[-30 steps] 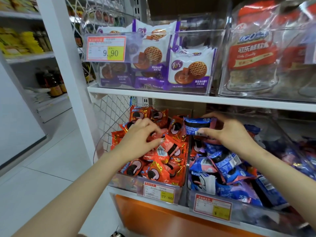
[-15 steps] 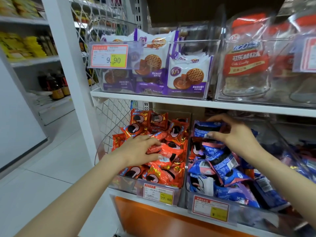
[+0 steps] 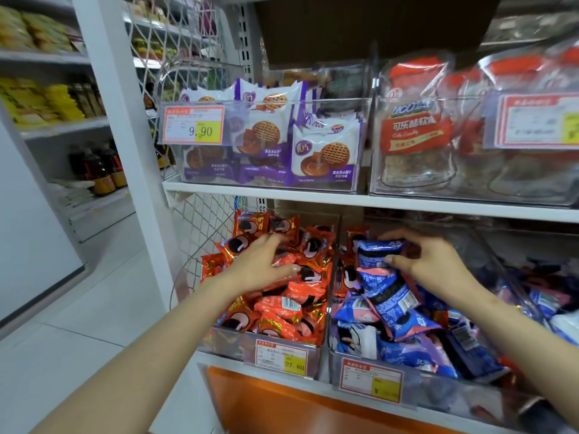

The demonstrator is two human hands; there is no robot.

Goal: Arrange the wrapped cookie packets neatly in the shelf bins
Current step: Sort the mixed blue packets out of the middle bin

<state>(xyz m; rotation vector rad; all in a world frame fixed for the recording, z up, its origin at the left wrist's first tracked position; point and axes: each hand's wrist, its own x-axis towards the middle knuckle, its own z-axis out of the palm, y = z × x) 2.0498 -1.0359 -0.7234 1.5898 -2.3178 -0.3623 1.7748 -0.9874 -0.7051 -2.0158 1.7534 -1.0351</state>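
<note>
Two clear bins sit side by side on the lower shelf. The left bin (image 3: 232,343) is heaped with orange-red cookie packets (image 3: 282,308). The right bin (image 3: 438,389) holds blue and pink cookie packets (image 3: 394,311). My left hand (image 3: 263,267) lies flat on the orange-red heap, fingers straight and spread. My right hand (image 3: 423,261) pinches a blue packet (image 3: 376,252) between thumb and fingers at the back left of the right bin, above the other blue packets.
An upper shelf (image 3: 344,200) hangs just above my hands, carrying a bin of purple-and-white biscuit packs (image 3: 326,155) and bins of red-labelled bagged snacks (image 3: 416,136). A white upright post (image 3: 125,120) and wire mesh stand left. Price tags (image 3: 280,357) front the bins.
My left hand has gone from gripping orange-red packets to lying flat on the heap. My right hand has carried the blue packet slightly back and down into the right bin. The camera tilted up.
</note>
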